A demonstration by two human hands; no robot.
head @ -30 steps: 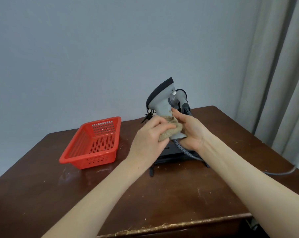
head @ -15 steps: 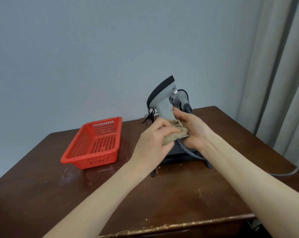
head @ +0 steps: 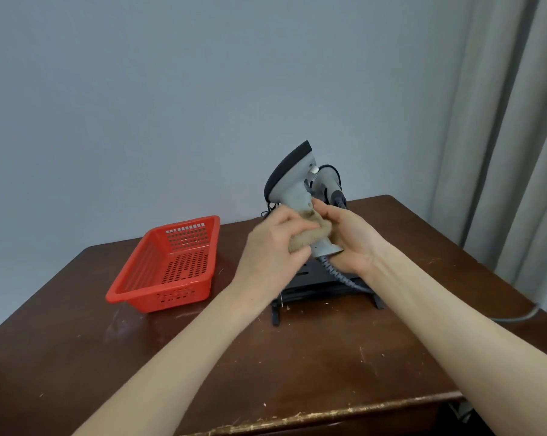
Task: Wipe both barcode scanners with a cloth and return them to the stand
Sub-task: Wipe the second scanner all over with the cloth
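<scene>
A grey barcode scanner (head: 292,184) with a black head stands upright above the black stand (head: 322,286). My right hand (head: 349,240) grips its handle from the right, near the base. My left hand (head: 272,247) holds a tan cloth (head: 310,237) wrapped against the handle's left and front. A coiled grey cable (head: 338,275) hangs from the scanner's base. A second grey scanner (head: 327,180) sits behind the first, mostly hidden, on the stand's far side.
An empty red perforated basket (head: 168,265) lies left of the stand on the dark wooden table (head: 297,357). A grey wall is behind, curtains (head: 511,136) hang at the right, and a cable runs off the table's right side.
The left hand with the cloth has slid a little along the scanner's handle and is blurred. The scanner and right hand stay roughly in place.
</scene>
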